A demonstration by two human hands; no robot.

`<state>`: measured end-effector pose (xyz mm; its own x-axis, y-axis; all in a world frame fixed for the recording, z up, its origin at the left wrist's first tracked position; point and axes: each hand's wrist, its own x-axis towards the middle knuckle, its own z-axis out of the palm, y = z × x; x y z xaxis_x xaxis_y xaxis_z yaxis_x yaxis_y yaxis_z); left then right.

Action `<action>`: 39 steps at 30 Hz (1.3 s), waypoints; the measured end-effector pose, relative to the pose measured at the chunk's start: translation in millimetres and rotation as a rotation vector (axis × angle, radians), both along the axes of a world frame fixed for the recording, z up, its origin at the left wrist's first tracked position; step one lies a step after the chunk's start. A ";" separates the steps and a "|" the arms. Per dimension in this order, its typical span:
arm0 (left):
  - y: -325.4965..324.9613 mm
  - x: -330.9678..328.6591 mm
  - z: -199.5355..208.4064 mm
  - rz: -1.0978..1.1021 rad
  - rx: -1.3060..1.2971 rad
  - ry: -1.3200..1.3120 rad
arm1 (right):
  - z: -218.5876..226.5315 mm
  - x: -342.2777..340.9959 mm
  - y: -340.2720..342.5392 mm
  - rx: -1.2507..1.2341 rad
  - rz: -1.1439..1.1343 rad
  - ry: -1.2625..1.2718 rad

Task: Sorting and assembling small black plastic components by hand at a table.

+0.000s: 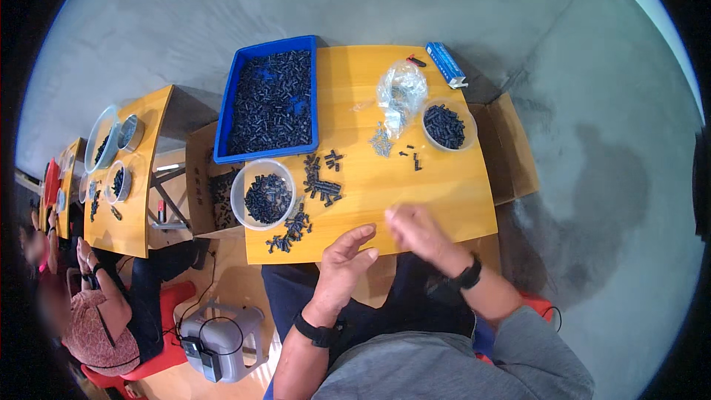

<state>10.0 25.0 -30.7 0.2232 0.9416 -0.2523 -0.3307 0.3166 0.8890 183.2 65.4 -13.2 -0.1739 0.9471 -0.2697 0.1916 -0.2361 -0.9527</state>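
My left hand (342,270) is raised over the table's near edge, thumb and bent fingers a little apart. Nothing shows in the gap between them. To its right, my right hand (420,232) is smeared by motion over the same edge, fingers curled, and whatever it may hold cannot be made out. Closest to my left hand are a loose pile of small black parts (293,230) and a group of black cylindrical pieces (323,188). A clear round tub (238,204) of small black parts stands just left of them.
A blue tray (314,130) of black parts covers the table's (400,189) far left. At right are screws (381,141), a clear plastic bag (404,85), a tub (474,133) of black pieces and a blue box (446,64). Cardboard boxes flank the table. Another person (104,326) sits at left.
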 end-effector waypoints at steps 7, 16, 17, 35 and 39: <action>-2.2 -19.1 -48.5 0.098 -0.126 0.285 | 1.2 105.6 104.2 0.544 -0.223 -0.938; 12.9 -26.1 -62.2 0.150 -0.281 0.206 | -36.9 105.4 127.0 0.730 -0.143 -0.998; 12.6 -26.5 -63.1 0.173 -0.292 0.201 | -44.9 99.7 125.4 0.836 -0.069 -0.885; 6.7 -28.1 -81.2 0.166 -0.243 0.245 | -75.1 40.2 111.5 0.692 0.200 -1.263; 1.5 -26.7 -83.7 0.140 -0.178 0.217 | -80.9 22.4 88.0 0.561 0.177 -1.208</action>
<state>-16.7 26.5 -114.4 0.0173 0.8963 -0.4431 -0.1911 0.4380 0.8784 205.6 153.4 -94.1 -0.2351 0.9691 0.0741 0.9619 0.2429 -0.1255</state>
